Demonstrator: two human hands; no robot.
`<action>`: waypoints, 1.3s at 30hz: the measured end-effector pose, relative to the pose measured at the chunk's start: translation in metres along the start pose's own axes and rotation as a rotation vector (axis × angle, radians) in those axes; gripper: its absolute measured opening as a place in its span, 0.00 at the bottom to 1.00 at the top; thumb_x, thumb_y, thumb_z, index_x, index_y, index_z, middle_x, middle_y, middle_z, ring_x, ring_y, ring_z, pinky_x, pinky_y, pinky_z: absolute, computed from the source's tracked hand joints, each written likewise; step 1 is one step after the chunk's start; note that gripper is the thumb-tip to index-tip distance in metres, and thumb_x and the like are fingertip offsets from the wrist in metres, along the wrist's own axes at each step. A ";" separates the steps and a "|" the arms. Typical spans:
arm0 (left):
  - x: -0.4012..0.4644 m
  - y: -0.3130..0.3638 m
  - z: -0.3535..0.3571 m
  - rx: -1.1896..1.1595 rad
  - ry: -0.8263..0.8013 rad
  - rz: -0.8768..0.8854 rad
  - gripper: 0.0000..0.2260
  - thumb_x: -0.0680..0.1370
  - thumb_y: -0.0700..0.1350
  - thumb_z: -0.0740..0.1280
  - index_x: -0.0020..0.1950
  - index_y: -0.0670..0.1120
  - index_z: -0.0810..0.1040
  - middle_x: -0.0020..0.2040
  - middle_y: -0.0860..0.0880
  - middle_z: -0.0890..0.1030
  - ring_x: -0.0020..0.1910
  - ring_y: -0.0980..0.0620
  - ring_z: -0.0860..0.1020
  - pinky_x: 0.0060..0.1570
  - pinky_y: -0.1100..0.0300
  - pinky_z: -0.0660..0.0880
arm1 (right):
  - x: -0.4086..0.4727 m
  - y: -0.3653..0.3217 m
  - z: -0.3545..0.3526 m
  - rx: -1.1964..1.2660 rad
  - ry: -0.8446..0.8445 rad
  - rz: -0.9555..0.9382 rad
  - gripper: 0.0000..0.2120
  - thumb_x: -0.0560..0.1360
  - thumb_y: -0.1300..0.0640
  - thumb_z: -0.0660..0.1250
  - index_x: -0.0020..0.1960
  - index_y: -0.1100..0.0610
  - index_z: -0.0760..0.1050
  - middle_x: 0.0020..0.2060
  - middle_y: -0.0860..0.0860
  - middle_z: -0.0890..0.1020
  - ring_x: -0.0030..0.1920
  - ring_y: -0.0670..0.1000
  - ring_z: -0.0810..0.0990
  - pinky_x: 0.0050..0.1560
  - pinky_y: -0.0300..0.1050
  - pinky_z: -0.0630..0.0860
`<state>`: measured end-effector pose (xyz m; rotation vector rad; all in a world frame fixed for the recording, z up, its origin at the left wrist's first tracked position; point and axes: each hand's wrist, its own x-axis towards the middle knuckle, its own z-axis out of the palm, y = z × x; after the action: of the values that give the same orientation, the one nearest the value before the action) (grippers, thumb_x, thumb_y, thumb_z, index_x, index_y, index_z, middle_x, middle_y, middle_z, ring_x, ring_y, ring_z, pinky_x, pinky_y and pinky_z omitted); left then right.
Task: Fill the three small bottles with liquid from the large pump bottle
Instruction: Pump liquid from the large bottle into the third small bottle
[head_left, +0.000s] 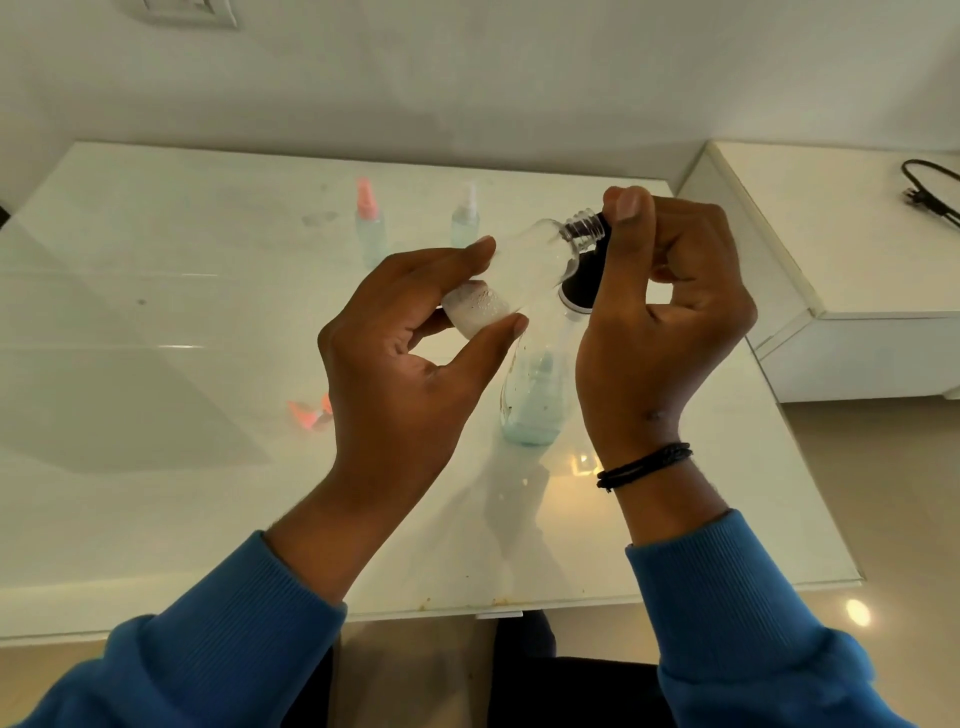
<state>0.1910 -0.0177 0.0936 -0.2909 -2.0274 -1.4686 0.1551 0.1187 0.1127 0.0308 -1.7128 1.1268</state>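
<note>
Left hand (410, 338) grips tilted small bottle (511, 280).

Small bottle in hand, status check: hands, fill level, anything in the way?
Left hand holds small bottle tilted, cap off. Right hand on black pump head at its neck. Foamy liquid at bottom only. Large pump bottle stands beneath; nothing blocking.

Left hand (410, 332) holds tilted small bottle (511, 280); right hand (670, 291) on pump head (582, 283).
</note>
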 end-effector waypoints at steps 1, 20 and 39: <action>0.000 0.000 0.000 0.000 0.001 0.000 0.19 0.76 0.44 0.78 0.64 0.41 0.81 0.60 0.48 0.83 0.58 0.56 0.81 0.55 0.62 0.81 | 0.000 0.000 0.000 0.002 -0.004 0.000 0.10 0.81 0.61 0.68 0.41 0.62 0.81 0.38 0.47 0.80 0.38 0.49 0.77 0.39 0.57 0.76; 0.000 0.000 0.000 -0.013 0.000 -0.005 0.19 0.75 0.43 0.78 0.64 0.40 0.81 0.60 0.47 0.83 0.58 0.54 0.82 0.56 0.61 0.82 | 0.004 0.000 0.000 -0.016 0.007 -0.018 0.12 0.81 0.60 0.68 0.39 0.61 0.80 0.37 0.47 0.80 0.37 0.48 0.75 0.39 0.56 0.74; 0.000 0.000 -0.001 -0.010 -0.001 -0.004 0.19 0.75 0.43 0.79 0.64 0.39 0.82 0.59 0.46 0.83 0.58 0.51 0.82 0.55 0.59 0.82 | 0.004 0.000 0.000 0.013 -0.010 -0.007 0.12 0.81 0.61 0.68 0.38 0.57 0.77 0.36 0.46 0.78 0.37 0.44 0.73 0.39 0.58 0.74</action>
<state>0.1915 -0.0182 0.0934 -0.2919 -2.0227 -1.4820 0.1529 0.1207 0.1158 0.0504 -1.7128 1.1348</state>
